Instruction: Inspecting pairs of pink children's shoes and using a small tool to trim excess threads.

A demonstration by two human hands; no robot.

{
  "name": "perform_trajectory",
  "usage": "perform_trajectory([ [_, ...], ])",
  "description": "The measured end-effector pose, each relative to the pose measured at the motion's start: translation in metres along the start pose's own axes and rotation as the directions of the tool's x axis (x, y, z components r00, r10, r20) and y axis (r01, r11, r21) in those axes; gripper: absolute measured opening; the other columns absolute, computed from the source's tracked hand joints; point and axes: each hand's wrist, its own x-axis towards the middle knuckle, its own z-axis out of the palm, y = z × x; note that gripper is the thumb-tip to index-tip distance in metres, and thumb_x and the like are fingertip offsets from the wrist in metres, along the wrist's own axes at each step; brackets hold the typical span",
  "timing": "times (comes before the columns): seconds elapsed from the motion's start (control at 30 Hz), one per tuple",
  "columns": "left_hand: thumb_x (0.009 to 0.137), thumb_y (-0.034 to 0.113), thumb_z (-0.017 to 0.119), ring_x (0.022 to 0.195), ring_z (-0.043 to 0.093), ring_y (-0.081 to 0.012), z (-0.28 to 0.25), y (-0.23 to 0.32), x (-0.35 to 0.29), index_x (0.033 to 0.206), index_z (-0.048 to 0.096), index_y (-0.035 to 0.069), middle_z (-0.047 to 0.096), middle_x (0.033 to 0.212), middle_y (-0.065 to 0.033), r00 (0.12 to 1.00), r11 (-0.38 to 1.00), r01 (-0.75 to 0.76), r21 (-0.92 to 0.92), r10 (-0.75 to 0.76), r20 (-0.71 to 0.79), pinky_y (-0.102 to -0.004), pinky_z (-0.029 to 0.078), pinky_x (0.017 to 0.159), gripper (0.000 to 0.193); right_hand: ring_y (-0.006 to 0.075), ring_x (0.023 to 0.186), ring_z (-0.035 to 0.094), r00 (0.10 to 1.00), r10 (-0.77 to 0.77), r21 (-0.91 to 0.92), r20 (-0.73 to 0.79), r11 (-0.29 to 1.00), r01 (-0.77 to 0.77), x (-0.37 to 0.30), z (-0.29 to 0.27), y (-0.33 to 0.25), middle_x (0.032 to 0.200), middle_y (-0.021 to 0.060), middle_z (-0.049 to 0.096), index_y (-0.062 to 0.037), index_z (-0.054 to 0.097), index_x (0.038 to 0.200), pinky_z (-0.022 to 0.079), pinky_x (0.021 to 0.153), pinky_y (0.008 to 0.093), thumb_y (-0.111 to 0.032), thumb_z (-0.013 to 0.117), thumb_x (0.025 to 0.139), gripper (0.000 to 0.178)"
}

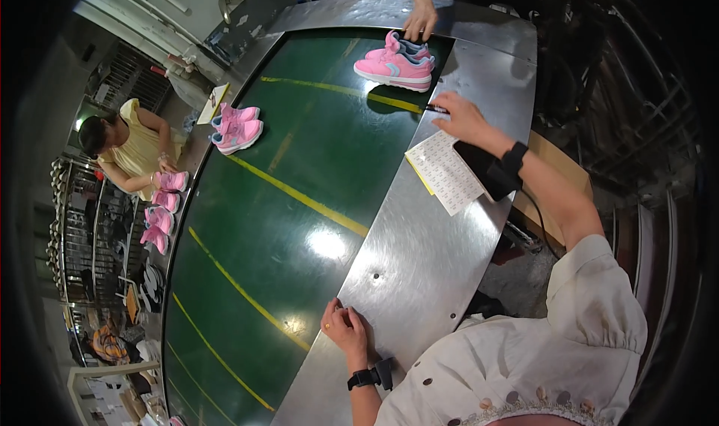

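Note:
My right hand [460, 117] is closed on a thin dark pen-like stick [437, 109], whose tip lies over the edge of the green conveyor belt [299, 149]. Just beyond it a pair of pink sneakers [395, 68] with white soles stands on the belt. A co-worker's hand [421, 20] reaches down to those sneakers from the far side. Below my right wrist lies a white label sheet [446, 171] with rows of small print, partly over a dark flat object [485, 165]. My left hand [346, 327] rests at the metal border, fingers curled, with nothing visible in them.
Another pink pair [238, 128] sits on the belt's far left edge, near a yellow-edged pad [214, 104]. Across the belt a person in yellow [142, 145] handles more pink shoes [159, 220]. The metal border [389, 276] runs along my side. Yellow lines cross the belt.

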Motion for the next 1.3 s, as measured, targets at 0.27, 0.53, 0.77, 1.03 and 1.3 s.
perform_trajectory([
  [0.27, 0.078, 0.008, 0.06, 0.109, 0.051, -0.0309, 0.005, 0.002, 0.004, 0.081, 0.05, 0.006, 0.056, 0.116, -0.0134, 1.0, 0.996, -0.007, 0.086, 0.006, 0.014, -0.0448, 0.03, 0.096, 0.011, 0.0336, 0.101, 0.058, 0.977, 0.019, -0.229, 0.211, 0.973, 0.03, 0.098, 0.012, 0.074, 0.143, 0.0174, 0.029, -0.0212, 0.057, 0.114, 0.048, 0.086, 0.0403, -0.018, 0.077, 0.06, 0.058],
  [0.53, 0.077, 0.008, 0.059, 0.111, 0.05, -0.0306, 0.008, 0.013, 0.008, 0.082, 0.048, 0.008, 0.055, 0.115, -0.0121, 0.998, 0.992, 0.036, 0.123, -0.042, 0.044, -0.0463, 0.029, 0.098, 0.013, 0.036, 0.115, 0.049, 0.908, 0.112, -0.366, 0.405, 0.929, 0.049, 0.152, 0.055, 0.113, 0.142, 0.02, 0.031, -0.0121, 0.055, 0.12, 0.042, 0.094, 0.0372, -0.032, 0.079, 0.055, 0.072],
  [0.77, 0.077, 0.008, 0.059, 0.113, 0.049, -0.03, 0.009, 0.023, 0.014, 0.081, 0.049, 0.007, 0.056, 0.114, -0.0115, 0.996, 0.993, 0.06, 0.104, -0.066, 0.054, -0.0471, 0.029, 0.098, 0.011, 0.0317, 0.087, 0.061, 0.904, 0.169, -0.257, 0.393, 0.964, -0.068, 0.163, 0.06, 0.073, 0.088, 0.0165, 0.064, -0.0056, 0.062, 0.097, 0.047, 0.075, 0.0375, -0.031, 0.077, 0.055, 0.051],
  [1.03, 0.081, 0.012, 0.063, 0.11, 0.049, -0.0278, 0.015, 0.055, 0.04, 0.103, 0.054, 0.002, 0.055, 0.113, -0.013, 0.895, 0.813, 0.43, -0.392, -0.443, 0.061, -0.0385, 0.036, 0.095, 0.026, 0.0141, 0.069, 0.058, 0.851, 0.089, 0.308, 0.517, 0.908, -0.282, 0.075, 0.009, -0.079, 0.075, 0.0073, 0.062, 0.002, 0.063, 0.087, 0.047, 0.065, 0.0294, -0.035, 0.081, 0.055, 0.052],
  [1.3, 0.092, 0.032, 0.053, 0.116, 0.047, -0.0195, 0.02, 0.127, 0.047, 0.134, 0.032, 0.004, 0.046, 0.129, -0.0074, 0.768, -0.387, 0.404, -0.829, -0.349, 0.537, -0.033, 0.038, 0.097, 0.055, 0.009, 0.072, 0.054, 0.785, -0.32, 0.378, 0.53, 0.918, 0.119, -0.096, -0.02, -0.188, 0.082, 0.0032, 0.058, -0.0027, 0.057, 0.091, 0.044, 0.062, 0.0261, -0.021, 0.079, 0.065, 0.04],
])
